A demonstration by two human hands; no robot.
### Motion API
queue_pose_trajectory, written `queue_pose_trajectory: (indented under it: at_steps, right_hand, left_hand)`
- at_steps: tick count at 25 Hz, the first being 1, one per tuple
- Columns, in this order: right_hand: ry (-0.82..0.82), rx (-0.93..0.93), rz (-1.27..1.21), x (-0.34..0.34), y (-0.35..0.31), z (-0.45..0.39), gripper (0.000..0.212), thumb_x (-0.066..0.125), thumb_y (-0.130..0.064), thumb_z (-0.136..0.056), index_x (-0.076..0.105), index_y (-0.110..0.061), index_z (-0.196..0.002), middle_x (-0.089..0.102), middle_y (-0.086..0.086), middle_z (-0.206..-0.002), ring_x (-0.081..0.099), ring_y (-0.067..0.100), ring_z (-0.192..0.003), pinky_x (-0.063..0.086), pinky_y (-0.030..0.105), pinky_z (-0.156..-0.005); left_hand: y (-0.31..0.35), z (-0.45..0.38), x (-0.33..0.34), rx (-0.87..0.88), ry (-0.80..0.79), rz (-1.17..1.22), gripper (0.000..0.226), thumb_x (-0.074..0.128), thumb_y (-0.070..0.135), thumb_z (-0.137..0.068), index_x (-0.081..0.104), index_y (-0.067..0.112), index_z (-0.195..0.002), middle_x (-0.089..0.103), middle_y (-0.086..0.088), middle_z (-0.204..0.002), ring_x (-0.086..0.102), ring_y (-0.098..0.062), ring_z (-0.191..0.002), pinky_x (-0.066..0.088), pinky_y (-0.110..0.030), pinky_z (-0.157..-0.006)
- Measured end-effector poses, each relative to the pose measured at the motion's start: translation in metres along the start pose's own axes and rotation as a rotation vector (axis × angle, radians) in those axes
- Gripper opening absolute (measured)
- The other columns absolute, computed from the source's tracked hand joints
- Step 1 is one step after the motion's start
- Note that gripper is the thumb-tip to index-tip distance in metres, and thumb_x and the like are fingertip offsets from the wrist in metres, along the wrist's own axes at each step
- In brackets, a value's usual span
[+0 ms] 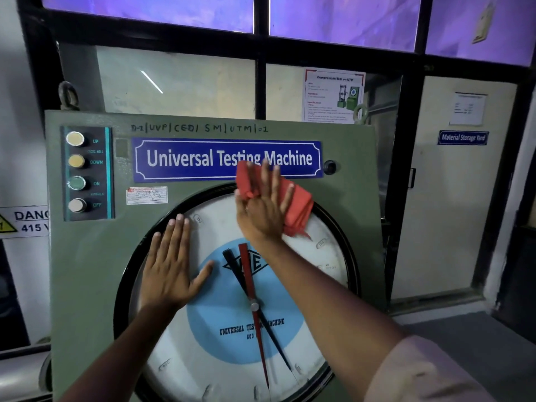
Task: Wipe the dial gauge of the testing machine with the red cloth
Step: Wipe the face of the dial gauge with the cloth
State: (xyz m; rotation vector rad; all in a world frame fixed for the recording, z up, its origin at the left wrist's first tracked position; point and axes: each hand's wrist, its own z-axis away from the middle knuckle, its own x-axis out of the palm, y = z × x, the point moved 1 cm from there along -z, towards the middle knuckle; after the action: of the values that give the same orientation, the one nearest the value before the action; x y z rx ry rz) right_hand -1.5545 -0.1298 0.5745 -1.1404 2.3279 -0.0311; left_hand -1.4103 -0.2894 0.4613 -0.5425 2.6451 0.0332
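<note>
The round dial gauge (220, 364) fills the lower middle of the green testing machine (87, 271). It has a white face, a blue centre, a black rim and red and black pointers. My right hand (261, 210) presses the red cloth (298, 207) flat against the top of the dial, at its rim and just under the blue nameplate. The cloth is bunched beneath my palm and sticks out to the right. My left hand (171, 265) lies flat with fingers spread on the upper left of the dial glass, holding nothing.
A panel of several push buttons (77, 172) marked UP, DOWN, ON and OFF sits at the machine's upper left. The blue "Universal Testing Machine" nameplate (185, 159) is above the dial. A danger 415 V sign (26, 221) is at the left, a door (452, 198) at the right.
</note>
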Motion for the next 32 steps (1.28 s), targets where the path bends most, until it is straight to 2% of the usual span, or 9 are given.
queue_pose_trajectory:
  at_steps: [3, 6, 15, 19, 22, 24, 27, 30, 32]
  right_hand:
    - [0.042, -0.199, 0.082, 0.006, -0.010, 0.007, 0.069, 0.018, -0.061, -0.108, 0.006, -0.034, -0.170, -0.011, -0.004, -0.179, -0.009, 0.023, -0.165, -0.008, 0.060, -0.130]
    - [0.043, -0.276, 0.143, 0.000, 0.030, 0.018, 0.068, 0.026, -0.058, -0.109, 0.008, -0.033, -0.170, 0.000, -0.005, -0.180, -0.005, 0.020, -0.165, 0.000, 0.057, -0.132]
    - [-0.042, 0.307, 0.070, 0.002, 0.135, 0.130, 0.072, 0.022, -0.054, -0.105, 0.008, -0.022, -0.169, 0.001, 0.001, -0.179, 0.003, 0.023, -0.165, 0.005, 0.056, -0.132]
    - [-0.055, 0.518, -0.035, 0.008, 0.142, 0.168, 0.073, 0.020, -0.055, -0.102, 0.000, -0.018, -0.162, -0.002, 0.001, -0.177, 0.009, 0.026, -0.165, 0.007, 0.058, -0.132]
    - [-0.023, 0.613, -0.109, 0.005, 0.118, 0.145, 0.076, 0.035, -0.049, -0.105, -0.001, -0.018, -0.164, 0.002, 0.003, -0.178, 0.006, 0.027, -0.165, 0.007, 0.061, -0.130]
    - [-0.039, 0.529, -0.083, 0.006, 0.091, 0.121, 0.077, 0.036, -0.050, -0.106, 0.003, -0.019, -0.168, -0.005, 0.002, -0.178, -0.003, 0.026, -0.165, -0.001, 0.060, -0.131]
    - [-0.080, 0.208, -0.023, 0.009, 0.042, 0.107, 0.072, 0.019, -0.058, -0.106, -0.005, -0.029, -0.167, -0.010, 0.003, -0.177, -0.012, 0.025, -0.164, -0.013, 0.056, -0.129]
    - [-0.177, -0.055, 0.006, 0.012, 0.014, 0.121, 0.070, 0.009, -0.062, -0.106, -0.003, -0.032, -0.169, -0.008, -0.004, -0.178, -0.012, 0.021, -0.164, -0.012, 0.055, -0.130]
    - [-0.262, -0.068, -0.125, 0.003, 0.014, 0.119, 0.071, 0.016, -0.060, -0.106, -0.001, -0.032, -0.169, -0.009, -0.010, -0.177, -0.013, 0.014, -0.164, -0.007, 0.055, -0.132]
  left_hand:
    - [0.002, 0.004, -0.001, -0.070, 0.007, 0.015, 0.106, 0.037, 0.075, -0.095, 0.014, 0.005, -0.171, 0.012, -0.012, -0.181, 0.011, -0.025, -0.168, 0.008, -0.046, -0.137]
    - [0.003, 0.004, -0.003, -0.084, -0.017, 0.018, 0.108, 0.035, 0.077, -0.094, 0.012, 0.004, -0.171, 0.010, -0.012, -0.181, 0.008, -0.024, -0.168, 0.007, -0.046, -0.137]
    - [-0.002, 0.008, -0.008, -0.064, -0.048, 0.020, 0.107, 0.034, 0.076, -0.095, 0.010, 0.005, -0.171, 0.008, -0.012, -0.181, 0.009, -0.026, -0.168, 0.009, -0.048, -0.137]
    - [-0.002, 0.013, -0.011, -0.041, -0.040, 0.011, 0.106, 0.035, 0.074, -0.096, 0.013, 0.003, -0.170, 0.014, -0.015, -0.180, 0.014, -0.029, -0.167, 0.012, -0.049, -0.136]
    - [-0.003, 0.012, -0.010, -0.057, -0.045, 0.010, 0.105, 0.033, 0.075, -0.097, 0.011, 0.004, -0.171, 0.013, -0.014, -0.180, 0.013, -0.029, -0.167, 0.009, -0.047, -0.137]
    - [-0.003, 0.013, -0.010, -0.057, -0.052, 0.011, 0.105, 0.033, 0.075, -0.097, 0.008, 0.006, -0.171, 0.010, -0.013, -0.181, 0.010, -0.027, -0.168, 0.006, -0.046, -0.137]
    - [-0.005, 0.012, -0.010, -0.060, -0.071, 0.018, 0.104, 0.035, 0.074, -0.098, 0.006, 0.007, -0.172, 0.008, -0.011, -0.181, 0.008, -0.026, -0.168, 0.005, -0.045, -0.137]
    - [-0.002, 0.011, -0.017, -0.055, -0.091, 0.036, 0.102, 0.035, 0.073, -0.098, 0.009, 0.007, -0.172, 0.009, -0.010, -0.181, 0.011, -0.026, -0.168, 0.008, -0.046, -0.137]
    - [-0.002, 0.010, -0.025, -0.051, -0.116, 0.069, 0.100, 0.035, 0.073, -0.099, 0.011, 0.008, -0.172, 0.011, -0.010, -0.181, 0.012, -0.025, -0.168, 0.010, -0.047, -0.136]
